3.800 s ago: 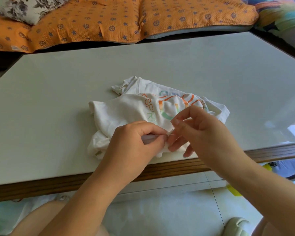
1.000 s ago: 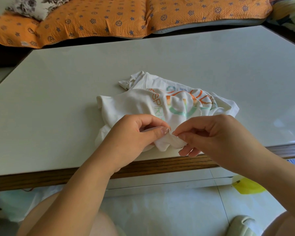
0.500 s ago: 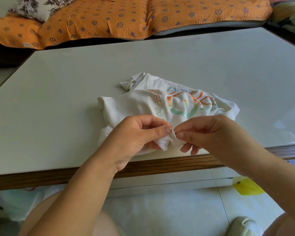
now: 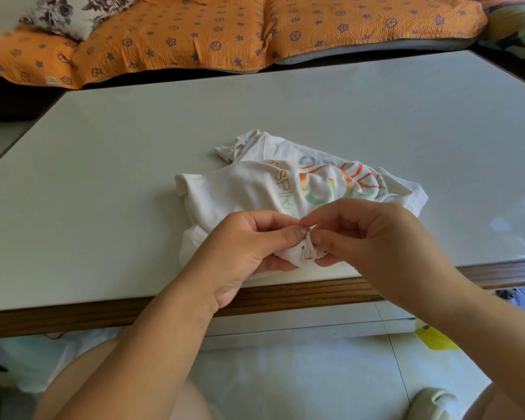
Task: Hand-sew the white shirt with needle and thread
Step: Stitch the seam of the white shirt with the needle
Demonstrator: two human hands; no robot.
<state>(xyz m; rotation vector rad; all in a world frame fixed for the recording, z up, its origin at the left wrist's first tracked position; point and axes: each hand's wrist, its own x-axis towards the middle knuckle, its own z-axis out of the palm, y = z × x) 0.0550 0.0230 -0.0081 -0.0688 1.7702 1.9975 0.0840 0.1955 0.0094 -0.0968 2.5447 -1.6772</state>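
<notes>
Crumpled white cotton shirt [image 4: 243,192] with orange-green print at near edge of pale grey table [image 4: 103,177]. Left hand [image 4: 249,247] curled round bunched fold, probably steadying cloth for stitch. Right hand [image 4: 367,234] fingertips pinching same fold; needle, thread too small to see.

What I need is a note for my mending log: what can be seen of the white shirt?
The white shirt is soft, knit-looking cloth, crumpled in a heap on the table near its front edge. Orange and green printed letters show on top, partly folded under. The left hand and right hand pinch a bunched bit of its near edge; a small dark speck shows there. No needle or thread can be made out.
</notes>
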